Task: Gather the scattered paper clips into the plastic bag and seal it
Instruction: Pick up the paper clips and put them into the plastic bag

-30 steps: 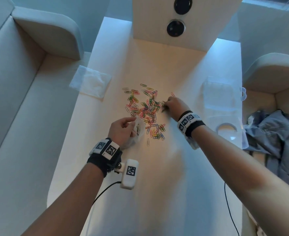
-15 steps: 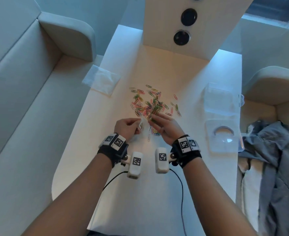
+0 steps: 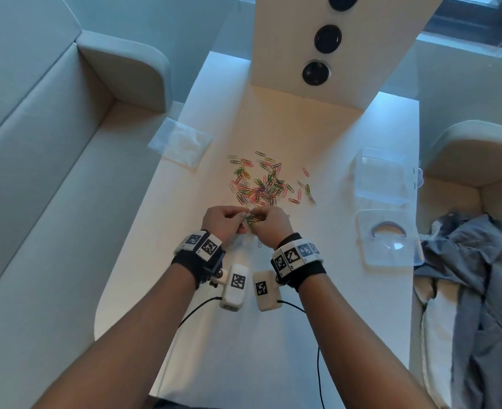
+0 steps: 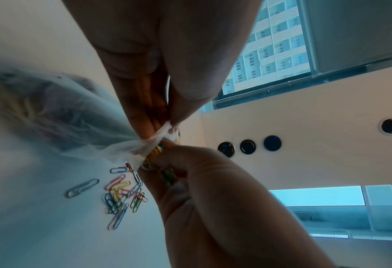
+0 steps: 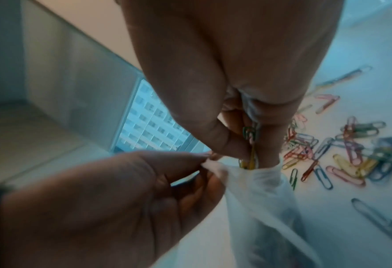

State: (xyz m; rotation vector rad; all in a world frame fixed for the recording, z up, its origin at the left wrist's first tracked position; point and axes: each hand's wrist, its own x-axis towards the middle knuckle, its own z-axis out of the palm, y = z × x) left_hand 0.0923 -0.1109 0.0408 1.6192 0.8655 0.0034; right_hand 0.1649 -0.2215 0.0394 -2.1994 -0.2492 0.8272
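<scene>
Several coloured paper clips [image 3: 261, 184] lie in a loose pile at the middle of the white table [image 3: 332, 290]. Just in front of the pile my two hands meet. My left hand [image 3: 224, 221] pinches the rim of the clear plastic bag [image 4: 64, 112] and holds its mouth up. Some clips show dimly inside the bag. My right hand [image 3: 269, 225] grips a small bunch of clips [image 5: 251, 145] and holds them at the bag's mouth [image 5: 259, 190]. Loose clips [image 4: 121, 192] lie on the table under the hands.
A second clear bag [image 3: 182, 144] lies flat at the table's left edge. A clear plastic box [image 3: 384, 175] and its lid [image 3: 387, 240] sit at the right. A white upright panel [image 3: 317, 39] closes the far end. Grey cloth [image 3: 480, 290] lies on the right seat.
My right hand left the pile with a bunch of clips and came back to the bag. My left hand stayed on the bag's rim, lifting it a little.
</scene>
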